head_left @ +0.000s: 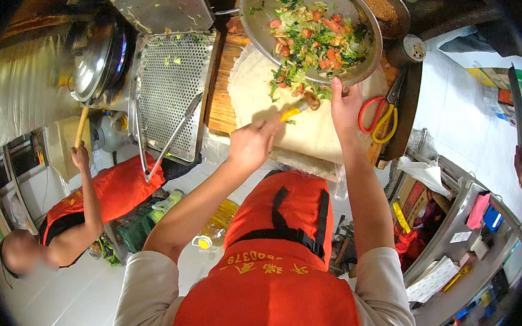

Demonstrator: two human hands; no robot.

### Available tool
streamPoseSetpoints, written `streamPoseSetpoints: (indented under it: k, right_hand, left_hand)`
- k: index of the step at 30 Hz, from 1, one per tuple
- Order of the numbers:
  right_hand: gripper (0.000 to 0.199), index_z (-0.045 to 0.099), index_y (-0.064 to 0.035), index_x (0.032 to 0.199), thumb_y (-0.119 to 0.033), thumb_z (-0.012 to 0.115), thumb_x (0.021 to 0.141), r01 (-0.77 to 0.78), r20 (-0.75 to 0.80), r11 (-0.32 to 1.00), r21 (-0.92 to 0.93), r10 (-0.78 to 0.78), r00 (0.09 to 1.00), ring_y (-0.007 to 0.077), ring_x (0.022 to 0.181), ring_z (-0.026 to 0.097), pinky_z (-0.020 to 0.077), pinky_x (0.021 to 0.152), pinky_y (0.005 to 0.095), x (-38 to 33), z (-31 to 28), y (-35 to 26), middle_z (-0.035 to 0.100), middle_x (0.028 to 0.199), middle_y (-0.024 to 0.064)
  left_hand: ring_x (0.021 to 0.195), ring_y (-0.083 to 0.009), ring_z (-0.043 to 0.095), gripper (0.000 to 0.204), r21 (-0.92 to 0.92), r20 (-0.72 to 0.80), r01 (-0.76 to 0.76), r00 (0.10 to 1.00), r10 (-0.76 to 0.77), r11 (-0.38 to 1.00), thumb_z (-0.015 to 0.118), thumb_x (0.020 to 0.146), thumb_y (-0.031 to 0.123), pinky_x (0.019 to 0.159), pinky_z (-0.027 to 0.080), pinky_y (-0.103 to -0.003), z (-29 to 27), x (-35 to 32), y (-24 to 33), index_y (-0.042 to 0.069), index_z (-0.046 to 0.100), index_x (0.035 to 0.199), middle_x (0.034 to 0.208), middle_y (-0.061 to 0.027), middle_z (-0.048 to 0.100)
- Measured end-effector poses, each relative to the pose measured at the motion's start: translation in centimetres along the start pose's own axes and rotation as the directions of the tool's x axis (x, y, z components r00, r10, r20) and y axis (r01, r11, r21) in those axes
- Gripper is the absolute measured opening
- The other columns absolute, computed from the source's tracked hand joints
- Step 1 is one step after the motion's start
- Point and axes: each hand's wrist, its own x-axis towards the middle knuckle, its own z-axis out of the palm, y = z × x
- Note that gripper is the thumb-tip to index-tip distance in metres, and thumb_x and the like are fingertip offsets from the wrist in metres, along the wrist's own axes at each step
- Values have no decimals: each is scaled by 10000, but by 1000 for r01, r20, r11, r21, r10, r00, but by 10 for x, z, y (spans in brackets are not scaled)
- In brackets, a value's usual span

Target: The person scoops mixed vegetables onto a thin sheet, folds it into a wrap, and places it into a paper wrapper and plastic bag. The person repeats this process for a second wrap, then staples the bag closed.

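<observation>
My right hand grips the near rim of a steel bowl, tilted toward me. Chopped greens and pink and orange pieces fill the bowl, and some spill over its lip. Below it a large pale round sheet of dough lies on a wooden board, with a little filling fallen on it. In my left hand is a yellow-handled utensil, its brown-smeared end at the spilled filling. Whether that end is a brush or a spoon I cannot tell.
Scissors with red and yellow handles lie right of the dough. A bowl of brown crumbs and a can stand behind. At left are a perforated metal tray and a wok. A co-worker's hand grips a wooden handle there.
</observation>
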Motion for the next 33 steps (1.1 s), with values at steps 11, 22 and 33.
streamPoseSetpoints:
  k: [11, 22, 33]
  right_hand:
    - [246, 613, 3, 1065, -218, 623, 957, -45, 5, 996, 77, 44, 999, 264, 869, 601, 487, 741, 347, 1, 0, -2, 604, 1029, 143]
    - [305, 619, -12, 1089, -287, 635, 959, 91, -33, 993, 78, -89, 996, 306, 859, 605, 496, 693, 368, 3, 3, 1, 599, 1043, 147]
    - [288, 607, 8, 1091, -245, 630, 956, 133, -38, 990, -46, -135, 990, 310, 953, 602, 497, 782, 386, 6, 1, 4, 595, 1100, 185]
  left_hand:
    - [610, -313, 633, 342, 44, -234, 159, 962, -144, 986, 632, 909, 144, 556, 521, -416, 10, 7, -3, 120, 645, 1250, 765, -127, 627]
    - [594, -314, 636, 403, 221, -139, 18, 990, 13, 975, 619, 852, 124, 522, 517, -406, -15, 50, 7, 127, 627, 1256, 753, -116, 630]
    - [565, -278, 652, 374, 296, -2, -161, 986, 169, 942, 617, 851, 123, 487, 525, -385, -30, 99, 8, 46, 606, 1217, 738, -117, 634]
